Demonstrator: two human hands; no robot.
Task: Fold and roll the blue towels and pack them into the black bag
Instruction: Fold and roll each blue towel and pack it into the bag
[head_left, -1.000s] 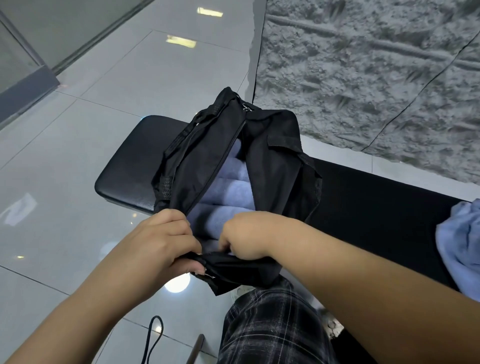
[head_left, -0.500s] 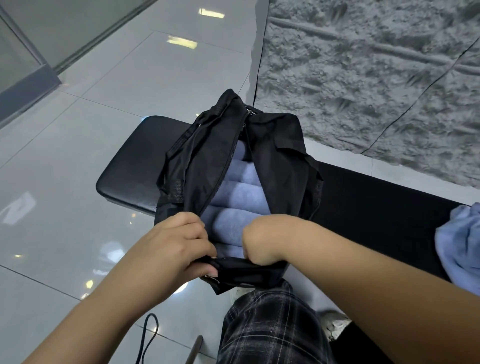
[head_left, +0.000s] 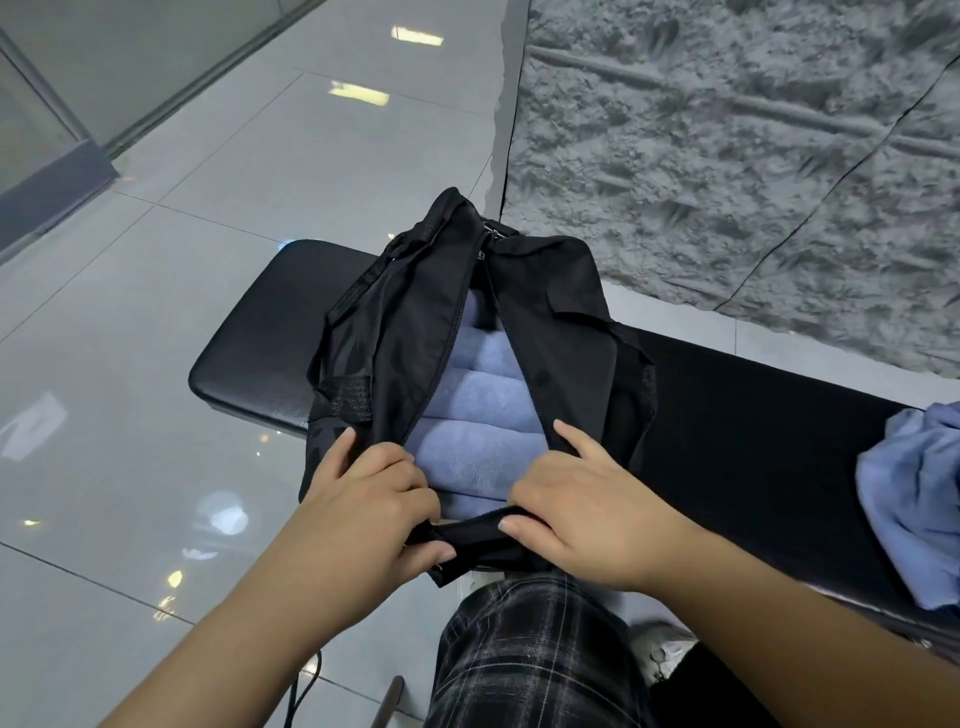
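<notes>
So the bag mouth is way wider now than a second ago. Nearest, the left hand (head_left: 371, 501) pinches the near end of the black bag (head_left: 556, 332), and the right hand (head_left: 582, 499) has uncurled from a fist: thumb on the near edge, fingers spread along the right lip. Between them sit the rolled blue towels (head_left: 483, 410), stacked in a row inside the bag on the black worktop (head_left: 753, 431). One loose blue towel (head_left: 914, 499) lies off right, so I'd say packing isn't done.
</notes>
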